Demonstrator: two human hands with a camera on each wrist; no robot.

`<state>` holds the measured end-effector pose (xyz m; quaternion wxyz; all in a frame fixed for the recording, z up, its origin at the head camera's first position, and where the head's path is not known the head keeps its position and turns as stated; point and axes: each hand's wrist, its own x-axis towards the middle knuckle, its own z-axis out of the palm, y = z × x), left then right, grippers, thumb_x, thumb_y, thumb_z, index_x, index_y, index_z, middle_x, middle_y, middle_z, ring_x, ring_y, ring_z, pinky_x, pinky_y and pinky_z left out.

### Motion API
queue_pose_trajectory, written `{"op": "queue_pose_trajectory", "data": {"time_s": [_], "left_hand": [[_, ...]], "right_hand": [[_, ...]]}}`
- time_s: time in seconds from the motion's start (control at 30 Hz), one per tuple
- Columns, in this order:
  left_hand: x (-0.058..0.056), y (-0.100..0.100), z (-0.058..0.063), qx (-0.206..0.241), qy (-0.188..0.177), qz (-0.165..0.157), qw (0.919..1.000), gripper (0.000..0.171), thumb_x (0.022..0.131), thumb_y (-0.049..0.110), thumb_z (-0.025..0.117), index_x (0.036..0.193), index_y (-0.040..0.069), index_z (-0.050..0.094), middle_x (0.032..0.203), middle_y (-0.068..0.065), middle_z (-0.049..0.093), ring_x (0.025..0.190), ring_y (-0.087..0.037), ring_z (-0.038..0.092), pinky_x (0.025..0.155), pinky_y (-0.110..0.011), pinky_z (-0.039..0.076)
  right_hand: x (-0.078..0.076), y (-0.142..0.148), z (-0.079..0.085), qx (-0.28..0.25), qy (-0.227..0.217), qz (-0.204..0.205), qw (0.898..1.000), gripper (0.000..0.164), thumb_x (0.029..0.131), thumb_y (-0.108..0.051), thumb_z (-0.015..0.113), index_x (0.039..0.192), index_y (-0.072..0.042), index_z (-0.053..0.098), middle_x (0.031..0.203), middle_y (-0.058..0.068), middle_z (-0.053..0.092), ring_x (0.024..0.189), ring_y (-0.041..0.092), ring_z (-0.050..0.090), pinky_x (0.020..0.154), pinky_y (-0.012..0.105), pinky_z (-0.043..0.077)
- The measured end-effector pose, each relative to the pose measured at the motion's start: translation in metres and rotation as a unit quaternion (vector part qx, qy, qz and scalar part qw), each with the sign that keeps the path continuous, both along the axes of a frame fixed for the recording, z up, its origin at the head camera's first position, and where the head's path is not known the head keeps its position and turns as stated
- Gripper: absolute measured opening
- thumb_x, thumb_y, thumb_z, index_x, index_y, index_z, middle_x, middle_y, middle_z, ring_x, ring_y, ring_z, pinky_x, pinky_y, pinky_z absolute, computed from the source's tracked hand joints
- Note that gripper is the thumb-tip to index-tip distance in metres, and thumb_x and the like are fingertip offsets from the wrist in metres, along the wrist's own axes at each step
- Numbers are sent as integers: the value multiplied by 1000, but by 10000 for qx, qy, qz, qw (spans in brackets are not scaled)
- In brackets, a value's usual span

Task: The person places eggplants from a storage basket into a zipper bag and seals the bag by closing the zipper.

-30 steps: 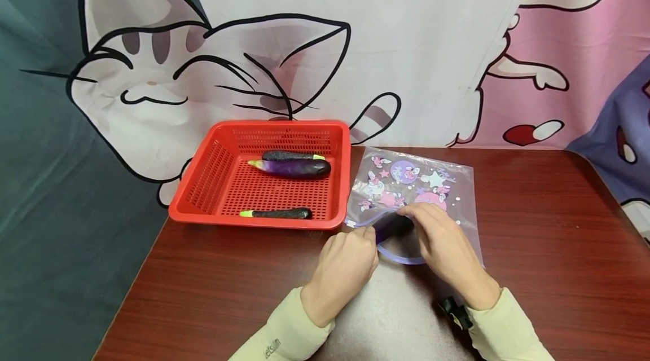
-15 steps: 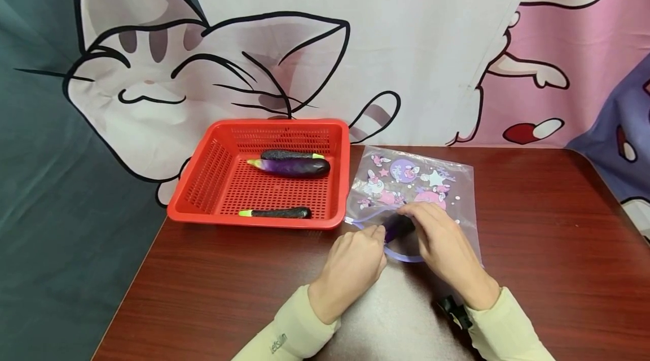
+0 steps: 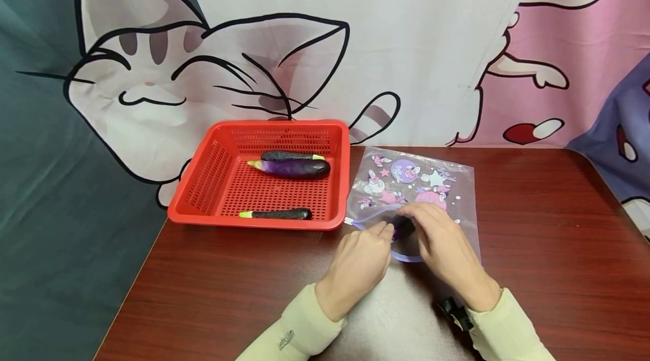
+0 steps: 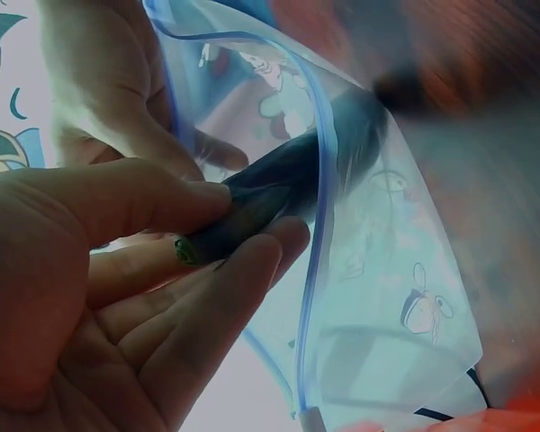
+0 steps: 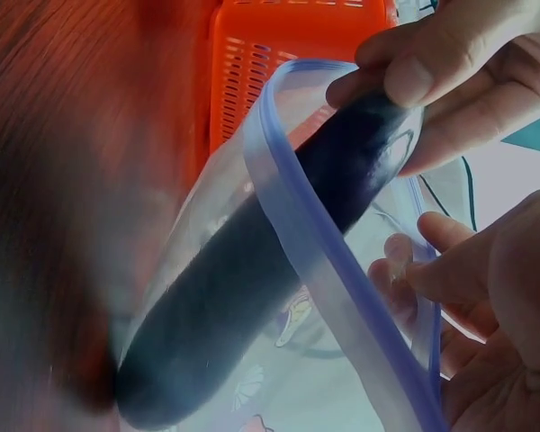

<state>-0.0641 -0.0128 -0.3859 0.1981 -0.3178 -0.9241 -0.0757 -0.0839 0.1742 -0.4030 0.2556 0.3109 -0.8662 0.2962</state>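
A dark purple eggplant [image 3: 403, 227] lies mostly inside a clear zip bag [image 3: 413, 177] with pink and purple cartoon prints. My left hand [image 3: 358, 262] pinches the eggplant's stem end between thumb and fingers at the bag's mouth; the green tip shows in the left wrist view. At the mouth's far rim, my right hand [image 3: 447, 242] pinches the bag's edge with thumb and fingers, seen in the right wrist view. Purple zip strips [image 5: 333, 243] stand apart around the eggplant [image 5: 225, 288], whose rounded end reaches deep into the bag.
Left of the bag stands a red perforated basket [image 3: 195, 217]. Inside lie a purple eggplant [image 3: 291, 168] and two slim dark vegetables with yellow-green ends, one at the back [image 3: 286, 155] and one at the front [image 3: 279, 214]. A printed curtain [image 3: 431, 39] hangs behind the brown table [image 3: 548, 248].
My left hand has moved right, pushing the eggplant further into the bag, so less of it shows outside. The right hand stays in place at the bag's edge.
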Motion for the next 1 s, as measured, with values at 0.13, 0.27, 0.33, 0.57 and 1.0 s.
{"op": "queue_pose_trajectory", "data": {"time_s": [0.13,0.27,0.33,0.57,1.0], "left_hand": [[-2,3,0,41,1,-30,10000,17,84,12,69,100,9,73,89,4,68,56,-14,62,47,-29,47],[-5,6,-2,107,11,-49,9999,16,85,11,67,100,9,73,90,4,68,57,-14,63,48,-28,48],[-6,7,-3,100,37,-55,9999,16,85,11,67,99,9,73,89,4,68,58,-14,63,48,-28,48],[-10,9,-8,-58,112,-40,9999,9,88,10,67,95,10,71,84,4,65,58,-13,64,47,-27,48],[-16,17,-15,-417,-42,-124,9990,21,99,10,56,113,9,72,107,1,71,72,-12,70,56,-27,55]], "right_hand": [[0,0,0,-35,43,10,10000,39,80,22,58,111,-1,66,109,7,68,104,26,62,96,33,41],[0,-1,-1,-84,56,11,9999,41,80,22,59,112,-2,67,110,7,68,104,25,62,97,32,41],[0,-1,0,-98,58,-1,9999,41,80,23,60,112,-2,67,110,6,68,104,25,62,96,31,41],[1,-1,2,-104,-23,-20,9999,40,82,21,57,113,-2,67,110,6,67,104,24,62,95,31,42],[3,1,2,-216,-233,59,9995,33,91,10,46,116,-1,66,115,9,66,109,25,59,103,23,34]]}}
